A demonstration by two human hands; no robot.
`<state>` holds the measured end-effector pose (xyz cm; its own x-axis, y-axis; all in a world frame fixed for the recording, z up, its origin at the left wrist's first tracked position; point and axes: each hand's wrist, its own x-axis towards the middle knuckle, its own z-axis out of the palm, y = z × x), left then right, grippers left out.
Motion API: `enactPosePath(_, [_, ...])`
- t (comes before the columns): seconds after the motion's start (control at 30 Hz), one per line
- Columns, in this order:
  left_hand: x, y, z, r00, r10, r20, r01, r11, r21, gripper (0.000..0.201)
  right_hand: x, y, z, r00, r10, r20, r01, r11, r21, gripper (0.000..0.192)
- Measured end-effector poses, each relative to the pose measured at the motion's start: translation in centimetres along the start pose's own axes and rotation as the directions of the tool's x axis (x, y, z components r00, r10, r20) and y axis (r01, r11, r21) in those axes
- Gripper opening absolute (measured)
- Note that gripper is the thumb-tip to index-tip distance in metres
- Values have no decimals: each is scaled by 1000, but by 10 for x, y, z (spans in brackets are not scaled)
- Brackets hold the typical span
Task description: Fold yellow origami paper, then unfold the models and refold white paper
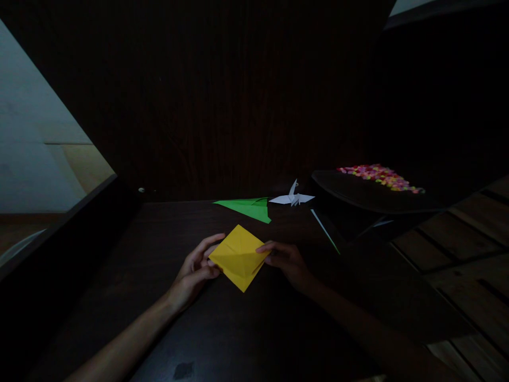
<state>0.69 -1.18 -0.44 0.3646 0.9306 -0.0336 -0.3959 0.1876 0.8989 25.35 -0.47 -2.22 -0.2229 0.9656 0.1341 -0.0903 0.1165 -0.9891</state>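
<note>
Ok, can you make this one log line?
left hand: at left corner of yellow paper | right hand: pinching its right corner | beyond: green paper, paper bird

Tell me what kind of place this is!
Probably a dim room indoors, perhaps in a home: there's a pale wall on the left, a dark wooden surface, and folded paper on or above it, like the yellow paper and the white bird shape.
</note>
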Motion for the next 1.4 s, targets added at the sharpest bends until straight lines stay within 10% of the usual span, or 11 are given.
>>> enactPosePath(1.0, [1,2,-2,988,-42,-151,93,932,349,38,1,3,2,999,40,-23,-39,999,31,19])
enactPosePath(1.4, [3,-4,-5,976,-70,-205,121,960,252,36,3,4,4,994,93,-62,-93,996,17,25])
